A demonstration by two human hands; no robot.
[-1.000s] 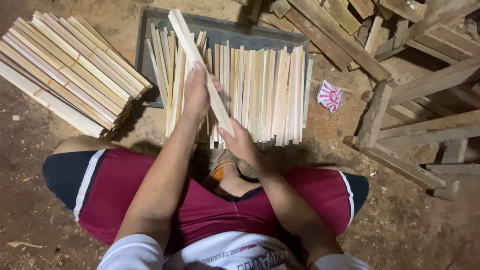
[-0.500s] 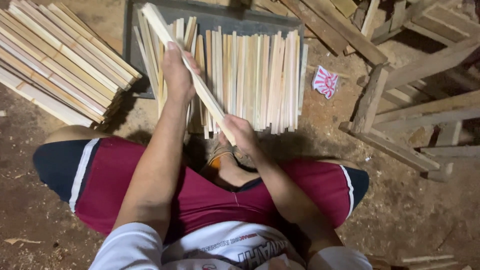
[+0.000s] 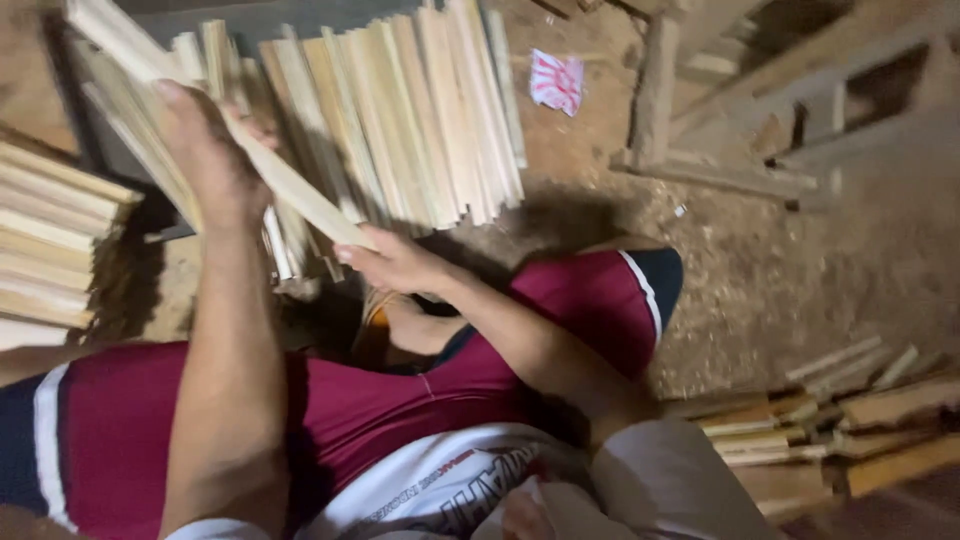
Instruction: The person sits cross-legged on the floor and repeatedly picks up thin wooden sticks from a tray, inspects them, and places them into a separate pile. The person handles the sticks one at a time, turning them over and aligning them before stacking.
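While seated on the dirt floor (image 3: 760,290), a person grips a pale wooden slat (image 3: 290,185), its long axis slanting from upper left to lower right: left hand (image 3: 205,160) wrapped mid-length, right hand (image 3: 390,262) pinching the near end above a slat pile (image 3: 420,110).

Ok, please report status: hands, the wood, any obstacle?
Left hand and right hand both grip one wooden slat. Slat pile right beneath. Nothing blocking.

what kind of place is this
Probably a small woodworking shop, worked at floor level: cut wooden slats lie in rows, sawdust covers the dirt floor, and rough timber frames sit nearby.
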